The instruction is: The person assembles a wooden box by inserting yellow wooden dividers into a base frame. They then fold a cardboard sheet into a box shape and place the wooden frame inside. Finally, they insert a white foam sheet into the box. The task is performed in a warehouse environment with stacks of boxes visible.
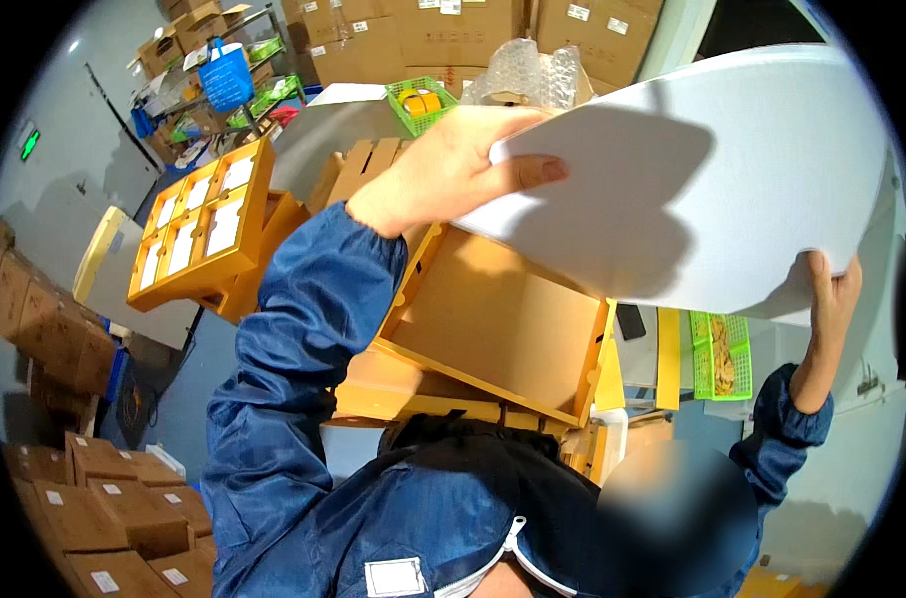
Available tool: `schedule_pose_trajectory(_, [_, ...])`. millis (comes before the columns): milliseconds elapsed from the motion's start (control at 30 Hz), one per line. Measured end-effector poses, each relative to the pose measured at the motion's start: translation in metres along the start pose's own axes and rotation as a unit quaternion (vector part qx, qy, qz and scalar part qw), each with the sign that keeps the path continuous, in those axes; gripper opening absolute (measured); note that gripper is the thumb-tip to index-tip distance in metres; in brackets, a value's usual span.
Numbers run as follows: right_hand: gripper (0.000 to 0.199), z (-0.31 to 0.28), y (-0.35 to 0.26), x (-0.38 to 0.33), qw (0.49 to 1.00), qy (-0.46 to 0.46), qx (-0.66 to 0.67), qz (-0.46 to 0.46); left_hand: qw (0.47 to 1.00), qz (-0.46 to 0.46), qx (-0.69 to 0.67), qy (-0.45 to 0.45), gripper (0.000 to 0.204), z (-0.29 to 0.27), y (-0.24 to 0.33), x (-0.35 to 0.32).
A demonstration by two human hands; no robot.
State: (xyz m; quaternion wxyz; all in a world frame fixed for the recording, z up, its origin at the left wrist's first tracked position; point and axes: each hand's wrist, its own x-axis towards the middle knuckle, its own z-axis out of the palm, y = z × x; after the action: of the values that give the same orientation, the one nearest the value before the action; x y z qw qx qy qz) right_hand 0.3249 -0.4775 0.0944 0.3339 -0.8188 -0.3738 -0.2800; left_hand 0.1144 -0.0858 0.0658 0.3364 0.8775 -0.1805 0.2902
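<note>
A large white sheet or board [772, 149] is raised in front of me, its surface crossed by shadows. My left hand [458, 164] grips its left edge, thumb on the near face and the fingers mostly hidden behind. At its lower right corner, my right hand [834, 294] has the edge pinched, thumb showing. Below the sheet lies a shallow yellow tray-like box [595, 374] with a plain brown inside. The sheet covers the box's far right part from view. Neither hand touches the box.
Yellow compartment frames [244, 224] with white panels are stacked at the left. A green basket [418, 118] holds tape rolls beside bubble wrap [533, 75]. Another green basket [740, 344] and a dark phone-like object [630, 321] lie right. Cardboard boxes [124, 513] are piled lower left.
</note>
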Motion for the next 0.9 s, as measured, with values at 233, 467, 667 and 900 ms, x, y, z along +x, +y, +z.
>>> schedule_pose_trajectory(233, [0.036, 0.013, 0.005, -0.008, 0.991, 0.106, 0.032, 0.07, 0.897, -0.193, -0.063, 0.392, 0.08, 0.021, -0.075, -0.02])
schedule_pose_trajectory(467, [0.05, 0.038, 0.017, -0.018, 0.975, 0.004, 0.149, 0.164, 0.817, -0.165, -0.447, 0.326, 0.07, 0.087, -0.1, -0.045])
schedule_pose_trajectory(667, [0.047, 0.064, 0.026, -0.028, 0.943, -0.02, 0.293, 0.158, 0.857, -0.222, -0.403, 0.232, 0.077, 0.092, -0.086, -0.068])
schedule_pose_trajectory(900, [0.075, 0.108, 0.035, -0.008, 0.972, -0.01, 0.207, 0.108, 0.812, -0.254, -0.461, 0.252, 0.067, 0.075, -0.038, -0.069])
